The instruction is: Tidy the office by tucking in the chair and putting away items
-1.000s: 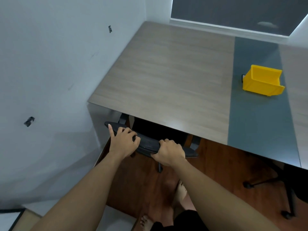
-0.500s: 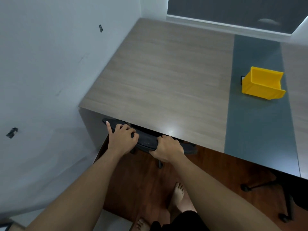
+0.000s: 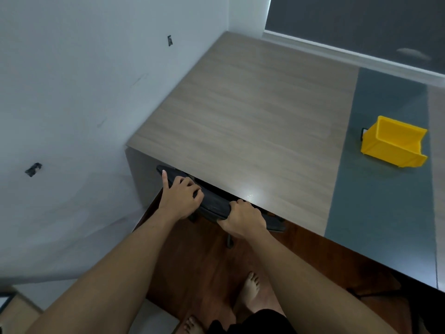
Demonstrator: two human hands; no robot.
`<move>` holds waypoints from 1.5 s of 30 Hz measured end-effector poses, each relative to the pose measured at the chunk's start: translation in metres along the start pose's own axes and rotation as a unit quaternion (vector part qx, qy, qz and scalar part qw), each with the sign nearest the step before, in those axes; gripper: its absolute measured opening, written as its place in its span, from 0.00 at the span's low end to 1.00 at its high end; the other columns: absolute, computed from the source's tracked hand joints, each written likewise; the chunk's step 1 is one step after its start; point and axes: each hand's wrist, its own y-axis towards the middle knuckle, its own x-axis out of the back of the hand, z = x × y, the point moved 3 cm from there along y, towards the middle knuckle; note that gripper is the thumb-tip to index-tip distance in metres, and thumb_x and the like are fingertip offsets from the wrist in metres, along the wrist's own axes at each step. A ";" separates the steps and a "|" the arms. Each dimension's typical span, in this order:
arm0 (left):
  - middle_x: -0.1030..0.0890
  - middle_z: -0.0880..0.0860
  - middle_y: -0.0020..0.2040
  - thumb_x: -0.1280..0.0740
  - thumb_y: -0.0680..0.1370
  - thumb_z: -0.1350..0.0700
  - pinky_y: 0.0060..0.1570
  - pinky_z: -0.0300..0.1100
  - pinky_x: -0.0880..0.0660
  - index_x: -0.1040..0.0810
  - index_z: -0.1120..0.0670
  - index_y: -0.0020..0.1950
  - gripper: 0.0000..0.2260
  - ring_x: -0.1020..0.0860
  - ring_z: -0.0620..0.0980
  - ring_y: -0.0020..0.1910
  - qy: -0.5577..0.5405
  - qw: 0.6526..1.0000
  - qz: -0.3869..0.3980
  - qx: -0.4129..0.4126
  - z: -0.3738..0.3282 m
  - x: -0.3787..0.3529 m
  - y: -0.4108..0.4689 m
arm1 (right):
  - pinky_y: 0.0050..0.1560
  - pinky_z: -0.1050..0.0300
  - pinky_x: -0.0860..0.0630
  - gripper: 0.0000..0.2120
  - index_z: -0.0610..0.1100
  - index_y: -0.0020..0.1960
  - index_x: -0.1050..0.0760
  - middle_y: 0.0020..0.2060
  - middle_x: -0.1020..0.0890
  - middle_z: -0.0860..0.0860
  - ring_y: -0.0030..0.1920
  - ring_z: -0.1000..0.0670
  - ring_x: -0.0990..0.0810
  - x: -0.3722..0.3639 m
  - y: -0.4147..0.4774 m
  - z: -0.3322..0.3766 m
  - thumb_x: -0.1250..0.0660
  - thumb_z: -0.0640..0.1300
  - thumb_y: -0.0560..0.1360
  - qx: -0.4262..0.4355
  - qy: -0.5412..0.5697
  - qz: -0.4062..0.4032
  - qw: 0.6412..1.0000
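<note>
You see a white wall [image 3: 72, 104] with dark scuff marks on your left. Ahead, a dark window [image 3: 361, 20] runs behind the desk, above a reddish wooden floor [image 3: 204, 266].

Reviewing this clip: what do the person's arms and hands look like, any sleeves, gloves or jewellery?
Both forearms are bare, with no sleeves in view. The left hand and right hand wear no gloves, and no rings, watch or bracelets show. The feet are bare too; dark clothing shows at the bottom edge.

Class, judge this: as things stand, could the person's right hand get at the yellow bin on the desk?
Probably yes. Nothing lies on the desk between the right hand and the yellow bin, but that hand grips the chair back and must let go first.
</note>
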 end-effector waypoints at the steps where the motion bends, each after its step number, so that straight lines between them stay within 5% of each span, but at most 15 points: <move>1: 0.22 0.46 0.68 0.53 0.84 0.39 0.77 0.70 0.71 0.17 0.43 0.66 0.27 0.32 0.53 0.76 -0.003 1.000 0.001 0.002 -0.001 0.000 -0.001 | 0.60 0.42 0.22 0.40 0.48 0.72 0.25 0.61 0.22 0.48 0.60 0.43 0.22 0.001 0.000 -0.001 0.40 0.75 0.71 0.000 0.003 0.003 1.000; 10: 0.24 0.50 0.72 0.48 0.87 0.42 0.81 0.68 0.63 0.23 0.49 0.73 0.22 0.34 0.52 0.80 -0.048 0.999 -0.006 -0.011 -0.032 0.006 -0.017 | 0.59 0.44 0.19 0.55 0.52 0.72 0.24 0.60 0.17 0.51 0.56 0.46 0.18 0.016 -0.013 -0.018 0.47 0.91 0.62 0.032 0.096 0.044 0.994; 15: 0.22 0.51 0.71 0.46 0.88 0.43 0.83 0.66 0.55 0.23 0.51 0.73 0.21 0.27 0.53 0.74 -0.058 0.994 -0.019 -0.089 -0.068 0.016 -0.023 | 0.62 0.42 0.21 0.53 0.49 0.68 0.20 0.62 0.15 0.48 0.60 0.45 0.18 0.033 -0.060 -0.070 0.55 0.87 0.69 -0.035 0.154 -0.043 0.987; 19: 0.23 0.52 0.72 0.45 0.88 0.44 0.83 0.64 0.52 0.25 0.53 0.76 0.22 0.26 0.54 0.74 -0.075 0.982 -0.020 -0.170 -0.108 0.023 -0.033 | 0.71 0.41 0.25 0.53 0.47 0.76 0.25 0.72 0.20 0.48 0.71 0.45 0.22 0.027 -0.109 -0.121 0.55 0.86 0.72 -0.101 0.187 -0.097 0.972; 29: 0.24 0.53 0.73 0.43 0.88 0.46 0.80 0.53 0.39 0.26 0.56 0.77 0.22 0.27 0.53 0.74 -0.120 0.943 0.011 -0.309 -0.250 -0.003 -0.080 | 0.71 0.39 0.25 0.49 0.52 0.76 0.26 0.72 0.21 0.51 0.72 0.46 0.24 -0.004 -0.259 -0.244 0.53 0.85 0.73 -0.236 0.224 -0.207 0.923; 32: 0.27 0.53 0.76 0.43 0.88 0.45 0.77 0.48 0.33 0.28 0.56 0.78 0.23 0.28 0.53 0.75 -0.129 0.941 0.026 -0.313 -0.292 -0.017 -0.091 | 0.71 0.39 0.25 0.45 0.51 0.76 0.27 0.73 0.22 0.51 0.73 0.46 0.24 -0.007 -0.287 -0.287 0.51 0.82 0.75 -0.242 0.228 -0.230 0.915; 45: 0.43 0.48 0.87 0.44 0.88 0.43 0.81 0.50 0.39 0.36 0.52 0.85 0.26 0.44 0.49 0.85 -0.151 0.966 0.046 -0.205 -0.457 -0.136 -0.058 | 0.82 0.36 0.41 0.42 0.48 0.85 0.43 0.86 0.44 0.47 0.86 0.44 0.48 -0.021 -0.246 -0.511 0.49 0.74 0.82 -0.210 0.185 -0.165 0.946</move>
